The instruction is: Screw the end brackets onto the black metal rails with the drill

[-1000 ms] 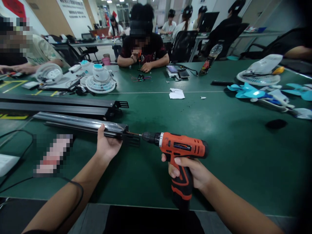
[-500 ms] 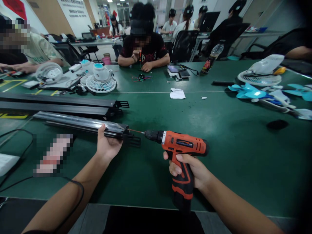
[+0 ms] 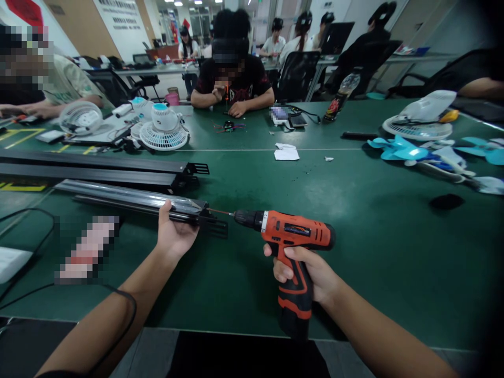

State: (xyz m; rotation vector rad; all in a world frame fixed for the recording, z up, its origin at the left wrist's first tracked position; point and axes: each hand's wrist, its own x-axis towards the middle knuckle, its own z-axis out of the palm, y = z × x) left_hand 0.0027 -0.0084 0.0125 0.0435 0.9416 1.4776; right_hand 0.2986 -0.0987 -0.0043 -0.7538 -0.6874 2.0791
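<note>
My right hand [image 3: 305, 268] is wrapped round the grip of an orange and black cordless drill [image 3: 297, 231], a finger at its trigger. The drill's long thin bit [image 3: 220, 212] points left and meets the end of a long black metal bar [image 3: 129, 198] with a shiny upper face. My left hand [image 3: 176, 231] holds that bar near this end from below, thumb over the near side. A slotted black bracket [image 3: 216, 228] sticks out of the bar's end. The exact spot where the bit touches is too small to make out.
Behind the bar lie more long black bars [image 3: 118, 173]. A phone [image 3: 88, 249] and a black cable [image 3: 126, 299] are near my left forearm. White fan parts [image 3: 163, 131] stand back left, blue fan blades [image 3: 399, 148] to the right. Across the table a person [image 3: 232, 68] holds a screwdriver.
The drill has shifted slightly right, away from the bar's end, and a little more of the bit shows. My left hand and the bar stay in place.
</note>
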